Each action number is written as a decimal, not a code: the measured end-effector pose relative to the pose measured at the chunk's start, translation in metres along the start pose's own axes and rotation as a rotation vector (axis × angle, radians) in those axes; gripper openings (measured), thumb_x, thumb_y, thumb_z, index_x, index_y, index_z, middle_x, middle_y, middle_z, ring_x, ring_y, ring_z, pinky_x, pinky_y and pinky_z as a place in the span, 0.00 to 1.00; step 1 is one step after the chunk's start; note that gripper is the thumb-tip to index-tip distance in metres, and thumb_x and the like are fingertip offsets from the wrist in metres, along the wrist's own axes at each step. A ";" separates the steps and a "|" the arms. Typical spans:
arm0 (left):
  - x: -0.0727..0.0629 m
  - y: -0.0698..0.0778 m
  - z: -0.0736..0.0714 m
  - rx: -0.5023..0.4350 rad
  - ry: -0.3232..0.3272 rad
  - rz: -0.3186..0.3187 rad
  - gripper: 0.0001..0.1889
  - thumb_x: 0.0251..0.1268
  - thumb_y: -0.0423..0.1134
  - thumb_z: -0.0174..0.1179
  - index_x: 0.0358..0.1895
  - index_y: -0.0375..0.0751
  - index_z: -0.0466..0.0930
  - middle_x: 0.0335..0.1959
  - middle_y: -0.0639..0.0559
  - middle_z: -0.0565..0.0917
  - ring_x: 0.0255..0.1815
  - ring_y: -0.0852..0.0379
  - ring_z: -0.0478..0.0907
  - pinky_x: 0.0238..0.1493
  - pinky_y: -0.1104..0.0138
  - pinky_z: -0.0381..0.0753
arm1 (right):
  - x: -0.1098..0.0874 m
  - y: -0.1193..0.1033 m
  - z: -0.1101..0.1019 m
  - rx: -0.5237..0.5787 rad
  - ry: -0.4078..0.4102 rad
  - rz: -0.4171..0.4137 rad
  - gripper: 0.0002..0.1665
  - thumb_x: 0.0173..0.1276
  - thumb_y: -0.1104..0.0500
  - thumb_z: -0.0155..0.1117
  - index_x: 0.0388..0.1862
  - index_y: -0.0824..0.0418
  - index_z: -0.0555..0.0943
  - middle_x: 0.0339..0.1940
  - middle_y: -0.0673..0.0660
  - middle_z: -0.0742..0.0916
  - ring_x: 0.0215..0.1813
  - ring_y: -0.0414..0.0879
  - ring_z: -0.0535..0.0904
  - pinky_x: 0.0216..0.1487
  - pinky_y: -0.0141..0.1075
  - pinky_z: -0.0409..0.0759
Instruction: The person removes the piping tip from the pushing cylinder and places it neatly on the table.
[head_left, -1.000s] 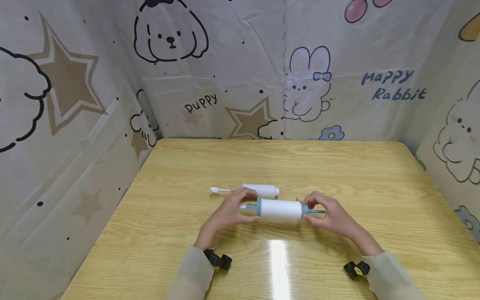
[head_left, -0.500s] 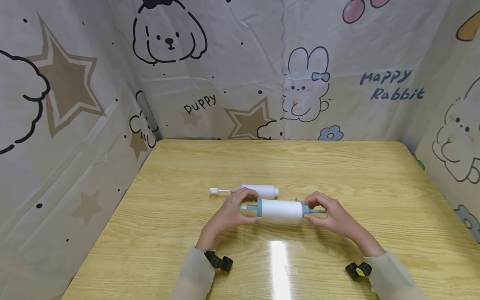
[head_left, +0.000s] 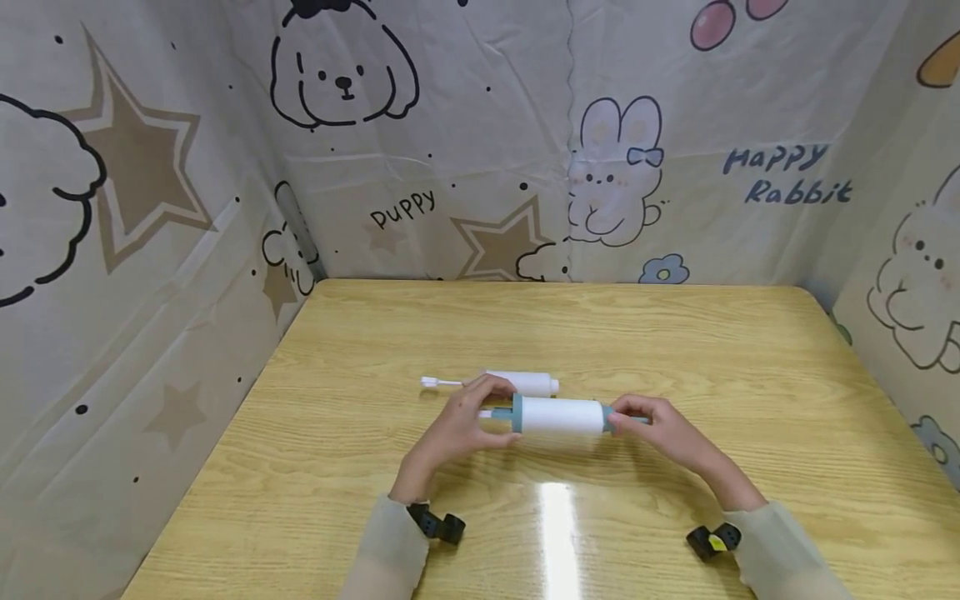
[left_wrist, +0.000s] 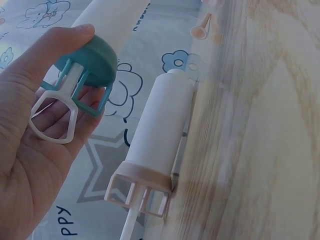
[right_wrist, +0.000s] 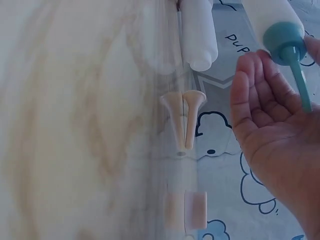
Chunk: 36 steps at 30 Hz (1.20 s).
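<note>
The left edge of the wood-grain table [head_left: 322, 467] slants away well apart from everything handled, with a broad stretch of wood between. Next comes the white plunger [head_left: 430, 382] of a second white tube, its end sticking out past the left hand [head_left: 459, 423]. That hand is partly closed, thumb on the near side and fingers on the far side of the teal collar of the white-and-teal tube [head_left: 562, 416]; the plunger's white ring handle sits over its palm. The tube lies level across the middle, parallel to the far edge. Just behind it is the second tube [head_left: 528, 382], with a gap to the left hand in the left wrist view. Beyond its tip, the right wrist view shows a peach nozzle [right_wrist: 193, 117] and a short pinkish cylinder [right_wrist: 196, 210]. The right hand [head_left: 667, 429] pinches the tube's teal cap, fingers bent. Wood runs on to the right edge; at the far edge stands the printed fabric [head_left: 450, 150].
</note>
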<state>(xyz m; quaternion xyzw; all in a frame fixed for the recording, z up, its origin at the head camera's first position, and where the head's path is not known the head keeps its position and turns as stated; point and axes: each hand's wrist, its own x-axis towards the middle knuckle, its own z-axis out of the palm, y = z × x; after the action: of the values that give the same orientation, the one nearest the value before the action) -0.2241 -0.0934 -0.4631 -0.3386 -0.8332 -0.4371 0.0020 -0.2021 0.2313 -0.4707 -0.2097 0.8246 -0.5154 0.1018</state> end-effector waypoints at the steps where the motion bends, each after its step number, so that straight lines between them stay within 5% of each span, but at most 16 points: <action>1: 0.000 0.000 0.000 0.003 -0.001 0.003 0.29 0.49 0.34 0.75 0.55 0.39 0.74 0.52 0.47 0.78 0.56 0.47 0.81 0.58 0.62 0.84 | 0.000 0.000 0.000 0.014 -0.008 -0.001 0.12 0.76 0.60 0.53 0.46 0.66 0.81 0.41 0.51 0.85 0.43 0.38 0.81 0.45 0.36 0.85; 12: 0.001 0.000 0.000 0.015 0.026 0.038 0.29 0.46 0.33 0.76 0.54 0.39 0.75 0.50 0.46 0.79 0.53 0.47 0.82 0.57 0.62 0.85 | 0.000 0.001 0.006 0.025 0.058 -0.065 0.09 0.73 0.63 0.57 0.46 0.67 0.81 0.41 0.37 0.85 0.45 0.31 0.81 0.43 0.32 0.85; 21: -0.001 -0.003 -0.002 -0.051 0.049 0.026 0.28 0.48 0.31 0.75 0.54 0.37 0.75 0.50 0.44 0.80 0.54 0.45 0.82 0.57 0.58 0.84 | 0.004 0.000 0.010 -0.084 0.134 -0.201 0.10 0.64 0.66 0.67 0.44 0.62 0.81 0.42 0.42 0.85 0.46 0.32 0.82 0.46 0.28 0.84; 29: -0.002 -0.007 -0.002 -0.075 0.046 0.000 0.28 0.49 0.33 0.75 0.55 0.38 0.75 0.51 0.45 0.81 0.55 0.49 0.82 0.58 0.61 0.84 | 0.006 -0.014 0.014 -0.159 0.209 -0.455 0.24 0.48 0.79 0.72 0.44 0.66 0.78 0.42 0.55 0.82 0.45 0.31 0.77 0.48 0.22 0.80; 33: -0.001 -0.007 -0.003 -0.086 0.040 -0.022 0.28 0.49 0.33 0.75 0.55 0.39 0.75 0.52 0.46 0.81 0.56 0.49 0.82 0.59 0.60 0.84 | 0.007 -0.021 0.017 -0.215 0.259 -0.486 0.26 0.42 0.82 0.72 0.42 0.69 0.77 0.40 0.58 0.81 0.43 0.30 0.76 0.45 0.18 0.78; 36: -0.002 -0.007 -0.003 -0.086 0.040 -0.036 0.27 0.49 0.32 0.75 0.55 0.40 0.75 0.52 0.46 0.81 0.56 0.49 0.82 0.58 0.59 0.84 | 0.011 -0.005 0.017 -0.232 0.270 -0.498 0.28 0.41 0.81 0.74 0.43 0.67 0.78 0.40 0.58 0.82 0.44 0.30 0.76 0.45 0.18 0.78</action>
<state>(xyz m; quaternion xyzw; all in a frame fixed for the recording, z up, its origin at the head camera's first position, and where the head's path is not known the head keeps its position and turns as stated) -0.2276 -0.0994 -0.4670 -0.3146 -0.8193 -0.4793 -0.0035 -0.2038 0.2109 -0.4734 -0.3452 0.8072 -0.4503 -0.1626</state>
